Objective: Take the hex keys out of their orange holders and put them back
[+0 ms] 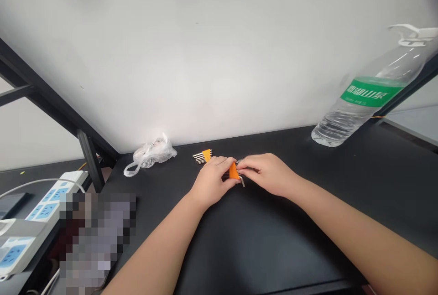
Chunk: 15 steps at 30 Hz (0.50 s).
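Observation:
Above the black tabletop, my left hand is closed around an orange hex key holder. A bent silver hex key sticks out past the holder's lower right side. My right hand pinches at the holder's right side, where thin metal keys show between its fingertips. How many keys it grips is hidden by the fingers. Just beyond my left hand lies a second orange piece with several silver hex key shafts pointing left; my knuckles cover part of it.
A crumpled clear plastic bag lies against the white wall. At the right stands a large water bottle with a green label. White power strips and a blurred-out object are at the left, beside a black metal frame.

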Motion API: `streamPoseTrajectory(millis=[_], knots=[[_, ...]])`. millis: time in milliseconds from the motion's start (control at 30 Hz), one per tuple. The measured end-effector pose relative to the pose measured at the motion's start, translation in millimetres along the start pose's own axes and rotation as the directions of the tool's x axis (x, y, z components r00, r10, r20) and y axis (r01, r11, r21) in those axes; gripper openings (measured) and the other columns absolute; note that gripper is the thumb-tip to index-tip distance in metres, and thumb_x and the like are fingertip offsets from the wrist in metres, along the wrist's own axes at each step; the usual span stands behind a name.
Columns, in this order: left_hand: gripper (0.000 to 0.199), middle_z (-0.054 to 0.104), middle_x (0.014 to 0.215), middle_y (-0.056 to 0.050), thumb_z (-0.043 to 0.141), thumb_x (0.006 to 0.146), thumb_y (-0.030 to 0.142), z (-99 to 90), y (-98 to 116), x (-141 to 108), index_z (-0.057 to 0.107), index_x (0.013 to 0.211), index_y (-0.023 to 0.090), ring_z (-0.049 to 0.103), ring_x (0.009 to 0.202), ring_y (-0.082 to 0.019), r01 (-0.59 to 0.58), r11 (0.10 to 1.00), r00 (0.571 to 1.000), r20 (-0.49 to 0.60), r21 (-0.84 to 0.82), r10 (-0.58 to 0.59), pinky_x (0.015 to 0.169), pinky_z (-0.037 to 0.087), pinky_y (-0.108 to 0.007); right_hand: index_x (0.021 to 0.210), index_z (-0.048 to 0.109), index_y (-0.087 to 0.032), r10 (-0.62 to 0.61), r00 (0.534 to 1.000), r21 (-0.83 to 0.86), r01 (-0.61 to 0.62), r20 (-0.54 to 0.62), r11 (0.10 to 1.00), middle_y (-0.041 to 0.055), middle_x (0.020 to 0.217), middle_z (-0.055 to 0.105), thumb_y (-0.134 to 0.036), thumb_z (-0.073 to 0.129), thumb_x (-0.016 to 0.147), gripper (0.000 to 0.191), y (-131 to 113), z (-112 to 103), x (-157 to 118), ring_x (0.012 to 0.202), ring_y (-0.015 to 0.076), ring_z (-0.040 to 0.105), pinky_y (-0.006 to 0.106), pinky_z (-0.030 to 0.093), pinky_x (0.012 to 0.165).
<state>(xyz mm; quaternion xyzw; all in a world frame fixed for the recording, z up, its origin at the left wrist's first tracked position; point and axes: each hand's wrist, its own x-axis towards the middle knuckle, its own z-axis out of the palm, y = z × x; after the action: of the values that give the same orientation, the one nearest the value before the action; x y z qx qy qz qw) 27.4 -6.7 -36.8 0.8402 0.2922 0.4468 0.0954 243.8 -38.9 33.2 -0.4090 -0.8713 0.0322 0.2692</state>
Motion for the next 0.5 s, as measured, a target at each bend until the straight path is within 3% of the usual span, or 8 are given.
streamPoseTrajectory(millis=[67,167,267,367,433,500], knots=[[0.037,0.067,0.115,-0.004,0.075,0.089,0.034,-0.1,-0.2,-0.1,0.062,0.124,0.027,0.061,0.106,-0.023,-0.002,1.0,1.0,-0.024,-0.01,0.002,0.096,0.051,-0.037,0.104,0.076,-0.028,0.056,0.998,0.153,-0.062,0.042,0.986,-0.0003,0.089,0.076,-0.032,0.056,0.099,0.021,2.3,1.1,1.0,0.065,0.0142,0.064,0.03,0.048,0.065],[0.041,0.067,0.114,-0.005,0.074,0.09,0.037,-0.5,0.4,0.3,0.06,0.127,0.027,0.061,0.105,-0.023,-0.017,1.0,0.999,-0.041,-0.007,0.017,0.096,0.05,-0.037,0.104,0.071,-0.023,0.181,0.977,0.433,-0.211,0.111,0.876,0.0001,0.081,0.072,-0.043,0.063,0.095,0.023,12.2,4.3,4.3,0.049,0.0103,0.054,0.027,0.044,0.053],[0.032,0.067,0.104,-0.003,0.072,0.091,0.036,-1.4,2.2,0.7,0.062,0.12,0.026,0.06,0.098,-0.022,-0.04,0.999,0.999,0.013,0.014,0.039,0.09,0.05,-0.035,0.095,0.067,-0.02,0.208,0.954,0.546,-0.293,0.214,0.785,0.0005,0.075,0.071,-0.05,0.067,0.092,0.029,19.8,10.9,8.1,0.045,0.0094,0.05,0.026,0.042,0.051],[0.034,0.065,0.101,-0.002,0.07,0.092,0.033,-1.6,2.7,0.6,0.059,0.123,0.026,0.06,0.093,-0.02,-0.016,1.0,0.999,0.028,0.005,0.016,0.084,0.05,-0.032,0.091,0.069,-0.021,0.242,0.939,0.454,-0.332,0.245,0.827,-0.0008,0.063,0.065,-0.055,0.061,0.095,0.036,24.8,13.7,10.2,0.046,0.0119,0.051,0.028,0.042,0.051],[0.04,0.064,0.103,-0.002,0.07,0.093,0.033,-1.2,2.0,0.2,0.056,0.13,0.027,0.061,0.09,-0.018,0.026,1.0,1.0,0.002,0.001,-0.026,0.082,0.05,-0.031,0.091,0.072,-0.022,0.255,0.958,0.3,-0.282,0.129,0.911,0.0003,0.066,0.065,-0.054,0.058,0.097,0.036,31.7,10.9,10.6,0.053,0.0148,0.057,0.029,0.045,0.056],[0.043,0.064,0.102,-0.001,0.069,0.092,0.034,-0.7,1.3,-0.5,0.055,0.132,0.028,0.06,0.088,-0.017,0.056,0.998,0.998,-0.013,0.006,-0.056,0.08,0.051,-0.03,0.094,0.075,-0.024,0.194,0.98,0.092,-0.191,-0.034,0.977,0.0033,0.086,0.071,-0.047,0.058,0.097,0.029,43.1,5.9,10.7,0.067,0.0173,0.063,0.032,0.049,0.065]])
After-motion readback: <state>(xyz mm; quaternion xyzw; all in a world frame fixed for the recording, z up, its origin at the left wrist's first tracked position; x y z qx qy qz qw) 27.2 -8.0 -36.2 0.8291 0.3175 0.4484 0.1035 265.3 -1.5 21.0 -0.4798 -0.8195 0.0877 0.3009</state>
